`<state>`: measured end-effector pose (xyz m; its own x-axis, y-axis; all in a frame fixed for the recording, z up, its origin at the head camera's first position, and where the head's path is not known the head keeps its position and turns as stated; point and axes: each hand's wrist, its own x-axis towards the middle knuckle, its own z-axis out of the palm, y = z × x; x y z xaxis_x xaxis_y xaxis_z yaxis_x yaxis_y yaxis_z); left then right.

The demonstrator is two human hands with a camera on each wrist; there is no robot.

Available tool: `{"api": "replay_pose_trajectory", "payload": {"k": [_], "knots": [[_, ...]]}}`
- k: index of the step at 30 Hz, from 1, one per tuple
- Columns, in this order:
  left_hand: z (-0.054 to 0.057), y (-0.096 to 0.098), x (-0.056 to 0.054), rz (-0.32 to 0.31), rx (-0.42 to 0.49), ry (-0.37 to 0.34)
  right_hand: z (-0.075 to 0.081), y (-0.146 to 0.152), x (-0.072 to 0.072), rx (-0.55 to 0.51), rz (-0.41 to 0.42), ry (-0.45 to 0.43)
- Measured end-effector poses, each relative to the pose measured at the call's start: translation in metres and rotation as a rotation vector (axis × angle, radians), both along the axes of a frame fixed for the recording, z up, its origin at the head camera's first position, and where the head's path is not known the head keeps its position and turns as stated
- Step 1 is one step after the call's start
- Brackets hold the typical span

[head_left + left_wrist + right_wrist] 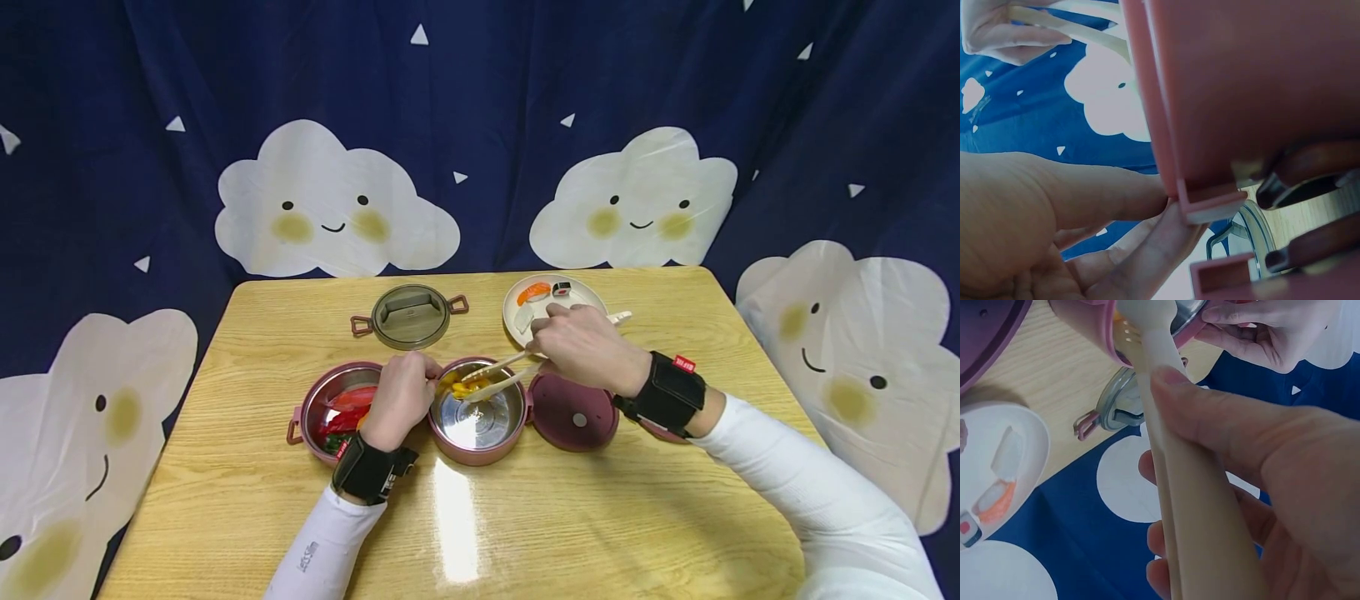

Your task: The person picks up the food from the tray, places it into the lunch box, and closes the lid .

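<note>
My left hand (402,397) pinches the left edge of a pink pot (476,456) between thumb and finger, by its side handle (1213,203). My right hand (581,346) grips cream salad servers (1191,519), one spoon-shaped and one fork-shaped. Their heads reach over the pot's shiny inside, around yellow food pieces (467,388). In the right wrist view, the thumb lies along the spoon piece and the fingers curl round from the other side. To the left, a second pink pot (296,429) holds red, orange and green food, partly hidden by my left hand.
A glass lid (411,317) with pink handles lies behind the pots. The beige plate (513,308) at the back carries sushi pieces (534,292). Right of the middle pot is a dark pink disc (573,412); another pink item (663,432) shows partly under my right wrist.
</note>
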<state>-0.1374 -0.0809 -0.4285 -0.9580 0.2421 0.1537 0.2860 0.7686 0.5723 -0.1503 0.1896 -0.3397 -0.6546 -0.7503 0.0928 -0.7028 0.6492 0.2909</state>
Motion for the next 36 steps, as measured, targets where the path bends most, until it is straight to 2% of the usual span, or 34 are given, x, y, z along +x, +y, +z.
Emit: {"api": "replay_pose_trajectory", "payload": {"k": [8, 15, 23, 29, 32, 36], "knots": [[-0.001, -0.001, 0.001, -0.004, 0.008, 0.000, 0.008, 0.003, 0.001, 0.005, -0.044, -0.042], [-0.001, -0.001, 0.001, 0.004, 0.007, -0.008, 0.029, 0.017, 0.001, -0.069, -0.072, -0.083], [-0.001, 0.000, -0.001, 0.010, 0.001, -0.033, 0.052, 0.039, -0.003, -0.115, -0.115, -0.060], [-0.002, 0.000, -0.002, 0.010, -0.003, -0.031, 0.062, 0.057, -0.017, -0.114, -0.138, -0.088], [-0.002, 0.000, -0.002, 0.012, -0.002, -0.028, 0.059, 0.068, -0.029, -0.117, -0.118, -0.080], [-0.001, 0.000, -0.002, 0.013, 0.005, -0.025, 0.051, 0.080, -0.041, -0.105, -0.073, -0.017]]}}
